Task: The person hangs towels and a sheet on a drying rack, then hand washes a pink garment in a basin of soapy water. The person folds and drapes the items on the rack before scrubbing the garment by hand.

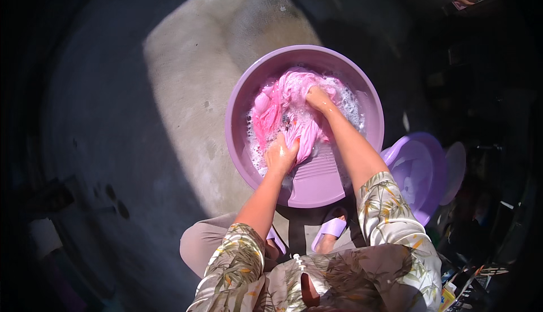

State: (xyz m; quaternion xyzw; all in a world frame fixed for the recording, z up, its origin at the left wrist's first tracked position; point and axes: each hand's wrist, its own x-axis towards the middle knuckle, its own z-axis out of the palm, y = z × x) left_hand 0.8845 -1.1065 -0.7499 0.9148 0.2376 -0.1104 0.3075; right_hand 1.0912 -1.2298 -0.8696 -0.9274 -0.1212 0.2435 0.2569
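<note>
A round purple plastic washtub (238,100) stands on the floor in front of me, with foamy water inside. In the suds lies a wet, bunched pink cloth (292,84). My left hand (281,155) grips its near end, where the folds run down towards the ridged washboard (317,180) built into the tub's near side. Higher up on the right, my right hand (318,99) is closed on the far part of the cloth, its fingertips hidden in fabric and foam. White suds (348,100) ring the cloth.
A second, smaller purple basin (426,176) sits to the right, close against the tub. Sunlit concrete floor (186,87) stretches beyond and to the left. My feet in lilac slippers (331,228) are just below the tub. Assorted items (462,288) lie at the lower right.
</note>
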